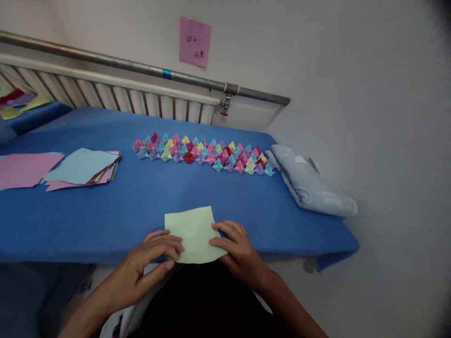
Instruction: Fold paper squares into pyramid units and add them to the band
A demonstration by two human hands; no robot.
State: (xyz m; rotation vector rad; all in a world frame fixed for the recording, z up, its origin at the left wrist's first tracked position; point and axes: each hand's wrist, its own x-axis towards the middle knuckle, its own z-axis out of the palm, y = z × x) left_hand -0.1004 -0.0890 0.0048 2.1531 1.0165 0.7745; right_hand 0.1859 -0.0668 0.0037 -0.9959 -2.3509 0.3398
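Observation:
A pale green sheet of paper lies at the near edge of the blue-covered table, between my two hands. At its left edge, my left hand has its fingers over the paper and its thumb by the lower left corner. My right hand grips the right side, with fingertips on top of the sheet; its thumb is partly hidden. No clear crease shows on the paper. Farther back stand rows of small folded paper pieces in many colours.
To the left lie a stack of coloured paper and pink sheets. A folded light blanket rests at the right end of the blue cloth. Behind are a radiator, a metal pipe and a pink note on the wall.

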